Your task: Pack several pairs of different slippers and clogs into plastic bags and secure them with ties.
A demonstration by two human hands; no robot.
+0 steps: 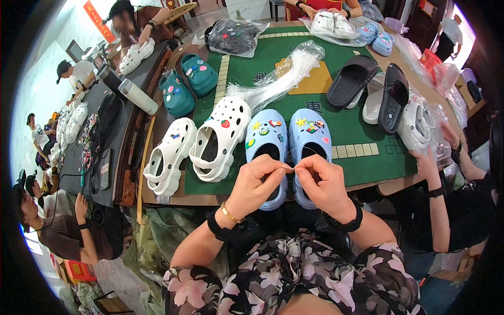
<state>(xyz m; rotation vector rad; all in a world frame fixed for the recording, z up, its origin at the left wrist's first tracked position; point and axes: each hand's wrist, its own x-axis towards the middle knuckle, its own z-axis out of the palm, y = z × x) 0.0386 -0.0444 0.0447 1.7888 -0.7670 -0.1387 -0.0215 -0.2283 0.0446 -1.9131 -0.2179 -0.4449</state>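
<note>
Both my hands are closed in a pinch, fingertips almost meeting above a pair of light blue clogs. Between my left hand (257, 181) and my right hand (323, 181) runs a thin clear strand (292, 168), partly hidden by the fingers. The left blue clog (266, 134) and the right blue clog (311, 131) stand side by side, toes pointing away, dotted with colourful charms. Beyond them lies a bundle of clear plastic strands (278, 86). To the left stand two white clogs (221, 131) with a few charms.
Teal clogs (199, 75) and a bagged dark pair (235, 38) sit farther back on the green mat (346, 149). Black slides (392, 100) rest at the right, near bagged white clogs (417, 123) and a co-worker's hands (428, 165). A white bottle (138, 97) stands on the left table.
</note>
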